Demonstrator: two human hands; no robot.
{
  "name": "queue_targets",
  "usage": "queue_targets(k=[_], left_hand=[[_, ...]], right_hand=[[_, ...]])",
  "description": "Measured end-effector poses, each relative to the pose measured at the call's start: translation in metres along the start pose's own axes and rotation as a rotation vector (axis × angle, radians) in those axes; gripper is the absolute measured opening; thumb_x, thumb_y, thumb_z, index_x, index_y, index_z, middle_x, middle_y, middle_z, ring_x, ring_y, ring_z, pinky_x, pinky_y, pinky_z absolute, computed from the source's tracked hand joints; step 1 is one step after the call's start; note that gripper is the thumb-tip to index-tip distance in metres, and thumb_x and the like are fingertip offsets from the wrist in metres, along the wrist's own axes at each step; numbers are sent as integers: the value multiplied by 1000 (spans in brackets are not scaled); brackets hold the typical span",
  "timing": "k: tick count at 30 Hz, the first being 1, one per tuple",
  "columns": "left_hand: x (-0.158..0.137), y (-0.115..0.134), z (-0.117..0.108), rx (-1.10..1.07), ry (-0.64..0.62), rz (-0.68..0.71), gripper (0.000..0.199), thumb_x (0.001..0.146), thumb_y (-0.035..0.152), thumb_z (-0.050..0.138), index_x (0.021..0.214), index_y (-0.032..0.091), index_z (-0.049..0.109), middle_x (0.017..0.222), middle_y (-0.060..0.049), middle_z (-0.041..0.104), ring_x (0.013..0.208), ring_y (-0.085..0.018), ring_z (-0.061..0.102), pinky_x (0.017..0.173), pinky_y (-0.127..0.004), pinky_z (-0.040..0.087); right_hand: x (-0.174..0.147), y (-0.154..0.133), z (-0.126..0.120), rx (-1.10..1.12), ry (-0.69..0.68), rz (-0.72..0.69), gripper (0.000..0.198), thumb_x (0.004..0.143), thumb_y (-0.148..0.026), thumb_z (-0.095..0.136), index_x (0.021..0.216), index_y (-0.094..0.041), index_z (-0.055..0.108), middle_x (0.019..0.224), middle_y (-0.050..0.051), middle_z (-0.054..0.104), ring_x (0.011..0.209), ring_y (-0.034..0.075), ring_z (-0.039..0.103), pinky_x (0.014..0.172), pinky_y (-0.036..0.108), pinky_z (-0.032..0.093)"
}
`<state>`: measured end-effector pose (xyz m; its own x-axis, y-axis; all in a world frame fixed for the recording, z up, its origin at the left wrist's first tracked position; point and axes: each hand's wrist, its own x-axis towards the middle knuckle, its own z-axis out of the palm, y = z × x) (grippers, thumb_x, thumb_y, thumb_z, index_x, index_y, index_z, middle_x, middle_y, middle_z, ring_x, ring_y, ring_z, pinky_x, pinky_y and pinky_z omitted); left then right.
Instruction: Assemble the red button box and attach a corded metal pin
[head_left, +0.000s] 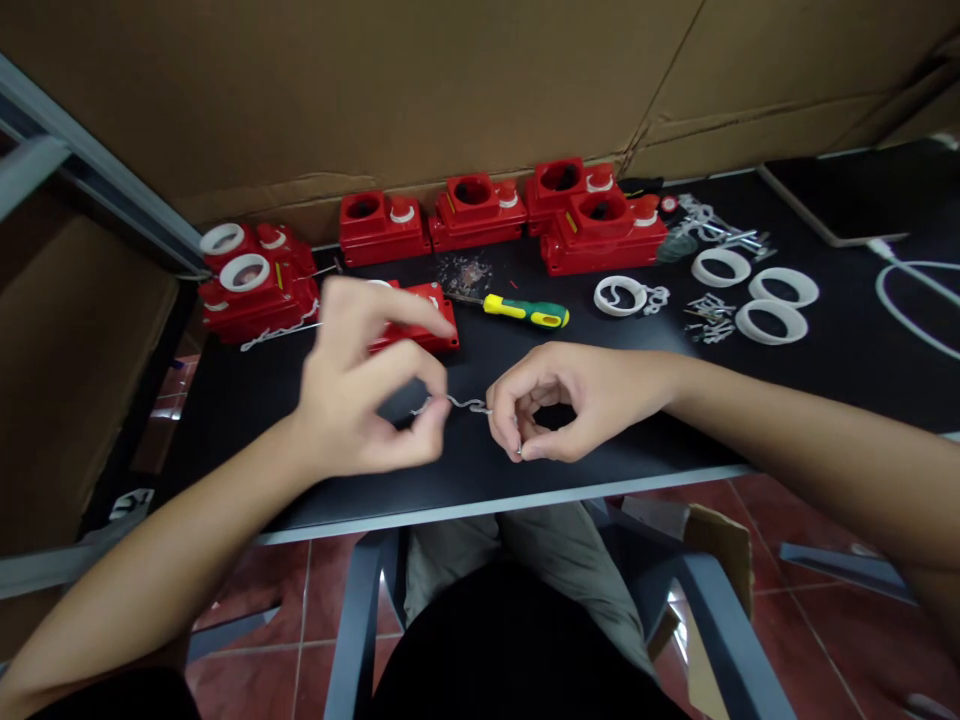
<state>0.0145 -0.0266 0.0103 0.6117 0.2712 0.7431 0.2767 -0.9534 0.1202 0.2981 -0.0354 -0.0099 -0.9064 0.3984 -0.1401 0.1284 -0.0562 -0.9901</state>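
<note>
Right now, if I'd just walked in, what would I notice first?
Probably the bright red boxes, mostly toward the back of the black table. Next, the left hand and right hand near the front edge, with a thin pale cord between them. A yellow-and-green screwdriver lies behind.

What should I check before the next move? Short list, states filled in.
1. Left hand grip on the thin, pale, cord-like strand: cannot tell; the hand is blurred.
2. Strand reaching the right hand: ok, it spans the gap between both hands.
3. Strand pulled straight: not ok, it is wavy.
4. Tiny shiny bit at the right hand's fingertips identified: cannot tell, too small.
5. Yellow-and-green-handled screwdriver clear of both hands: ok, lying on the black tabletop.
6. Red box-shaped housing behind the left hand complete: cannot tell, partly hidden.
</note>
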Motion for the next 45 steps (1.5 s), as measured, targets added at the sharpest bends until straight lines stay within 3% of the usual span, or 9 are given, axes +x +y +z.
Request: queue_targets(k=[4, 7, 9, 13, 16, 28, 32, 37, 45], left_hand=[[-7, 30, 20, -392, -232, -269, 41, 103, 36, 87, 133, 23, 62, 140, -14, 70, 118, -26, 75, 96, -40, 67], [-9, 31, 24, -673, -334, -517, 42, 104, 45, 86, 131, 22, 62, 136, -11, 66, 70, -8, 63, 64, -25, 60], [-7, 26, 22, -686, -385, -604, 43, 102, 51, 89, 121, 20, 66, 121, -7, 70, 58, -4, 47, 53, -21, 46], [0, 17, 16, -595, -364, -542, 27, 100, 39, 91, 103, 19, 74, 84, 2, 71, 59, -7, 48, 54, -20, 38], [2, 16, 15, -529, -343, -476, 12, 100, 25, 88, 94, 19, 80, 75, 2, 72, 57, -8, 51, 54, -21, 37], [5, 17, 12, -425, -199, -500, 2, 94, 20, 87, 94, 22, 89, 73, 1, 68, 55, -8, 52, 50, -20, 36], [6, 20, 13, -518, -146, -618, 4, 90, 17, 86, 87, 19, 83, 80, -2, 72, 62, -10, 62, 51, -19, 41], [7, 24, 14, -601, -105, -717, 9, 91, 21, 87, 85, 19, 81, 75, -1, 71, 52, -7, 47, 45, -22, 30], [2, 22, 16, -669, -68, -729, 17, 91, 35, 99, 91, 23, 87, 73, -3, 73, 54, -9, 52, 44, -26, 26]], right_hand=[[2, 0, 5, 43, -15, -25, 32, 93, -36, 85, 99, -8, 71, 95, 6, 77, 78, 2, 70, 78, 12, 59], [3, 1, 6, 56, -39, -12, 32, 94, -35, 84, 99, -8, 70, 93, 6, 78, 76, 3, 70, 76, 13, 59], [3, 3, 6, 58, -54, -4, 31, 95, -35, 83, 100, -8, 69, 93, 6, 78, 75, 3, 70, 74, 13, 59], [4, 4, 3, 45, -32, -19, 29, 95, -33, 83, 100, -8, 68, 93, 5, 76, 73, 1, 67, 72, 11, 56], [4, 4, 1, 27, 2, -35, 29, 95, -32, 83, 99, -8, 68, 93, 4, 75, 74, 0, 66, 74, 11, 56], [-2, 0, -5, -16, 35, -51, 34, 97, -38, 83, 100, -9, 66, 94, 6, 74, 77, 2, 68, 76, 13, 58], [-3, -2, -3, -33, 143, -117, 33, 99, -37, 82, 102, -9, 65, 91, 3, 71, 71, 1, 66, 67, 9, 54], [-3, -5, 5, 27, 263, -229, 29, 99, -34, 81, 103, -9, 65, 90, 2, 70, 62, 1, 66, 52, 8, 51], [-4, -13, 17, 77, 414, -293, 16, 100, -25, 78, 105, -11, 72, 91, 1, 74, 62, 3, 70, 55, 12, 58]])
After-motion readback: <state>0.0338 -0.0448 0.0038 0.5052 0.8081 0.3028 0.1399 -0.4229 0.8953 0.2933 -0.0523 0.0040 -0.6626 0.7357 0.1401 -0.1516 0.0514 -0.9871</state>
